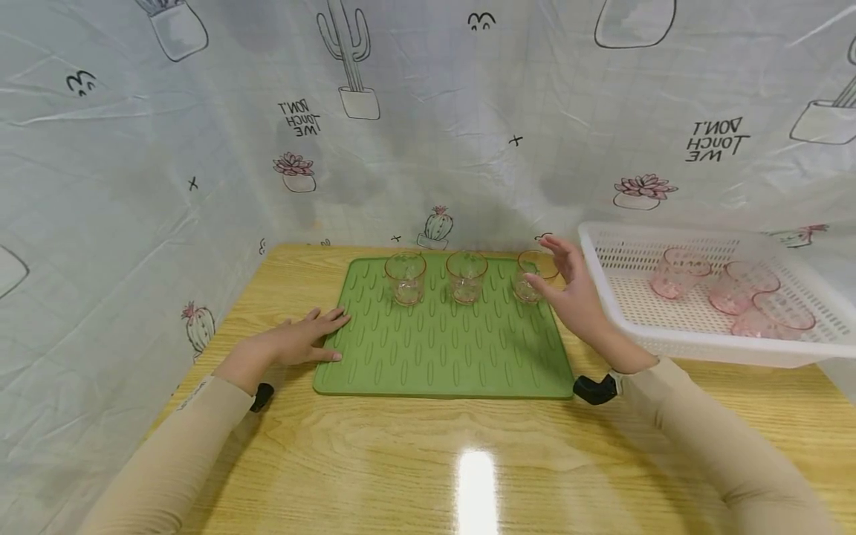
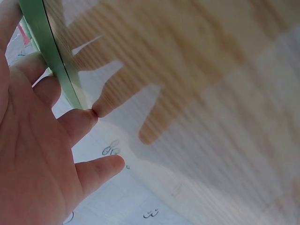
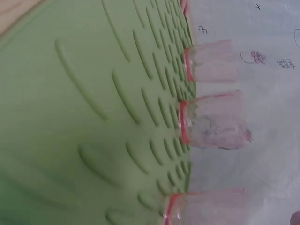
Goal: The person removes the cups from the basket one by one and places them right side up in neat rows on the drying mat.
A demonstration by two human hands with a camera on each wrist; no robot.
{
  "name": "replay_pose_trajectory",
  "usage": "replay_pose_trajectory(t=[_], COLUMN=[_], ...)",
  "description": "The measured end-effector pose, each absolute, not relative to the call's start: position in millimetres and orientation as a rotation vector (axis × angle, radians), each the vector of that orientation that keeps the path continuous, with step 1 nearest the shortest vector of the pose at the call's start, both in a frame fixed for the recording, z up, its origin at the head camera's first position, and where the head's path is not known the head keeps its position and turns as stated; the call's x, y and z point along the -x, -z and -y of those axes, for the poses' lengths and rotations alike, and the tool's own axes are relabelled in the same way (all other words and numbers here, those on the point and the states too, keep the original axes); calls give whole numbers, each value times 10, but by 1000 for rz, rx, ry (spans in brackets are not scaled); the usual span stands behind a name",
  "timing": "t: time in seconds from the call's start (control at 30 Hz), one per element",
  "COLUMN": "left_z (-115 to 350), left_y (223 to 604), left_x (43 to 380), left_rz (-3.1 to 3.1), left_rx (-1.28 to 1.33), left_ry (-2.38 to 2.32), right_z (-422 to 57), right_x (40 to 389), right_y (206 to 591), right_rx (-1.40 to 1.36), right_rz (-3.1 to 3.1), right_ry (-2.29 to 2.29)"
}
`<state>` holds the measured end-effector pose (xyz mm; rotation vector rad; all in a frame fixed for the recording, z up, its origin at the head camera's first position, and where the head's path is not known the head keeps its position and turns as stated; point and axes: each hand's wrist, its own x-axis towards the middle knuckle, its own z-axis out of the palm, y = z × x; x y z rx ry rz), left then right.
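Note:
Three clear pink glasses stand in a row along the back of a green ribbed mat (image 1: 441,357): a left glass (image 1: 406,279), a middle glass (image 1: 466,276) and a right glass (image 1: 528,290). The right hand (image 1: 575,293) is beside the right glass, thumb and fingers spread apart and overlapping its rim in the head view. In the right wrist view that glass (image 3: 211,208) shows no fingers curled round it; just a fingertip (image 3: 296,219) appears at the frame edge. My left hand (image 1: 294,342) lies at the mat's left edge, fingers extended, fingertips (image 2: 89,115) right at the edge.
A white perforated plastic basket (image 1: 669,336) is on the right, with three more pink glasses (image 1: 742,286) inside. Behind the wooden table (image 1: 374,453) hangs a pale sheet (image 1: 414,171) printed with cacti, which also covers the left side.

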<state>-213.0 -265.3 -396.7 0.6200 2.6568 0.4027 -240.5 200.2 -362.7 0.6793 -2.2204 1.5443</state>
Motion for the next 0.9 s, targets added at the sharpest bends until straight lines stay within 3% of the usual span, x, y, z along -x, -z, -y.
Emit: replay_pose_trajectory(t=[0.9], left_z=[2669], left_y=[3985], left_x=[2128], left_rz=[-2660], left_rx=[-617], left_ry=[-400], right_z=[-2968], right_x=[2212], right_y=[3291], right_rx=[-686], right_rz=[2407], right_ry=[-1059])
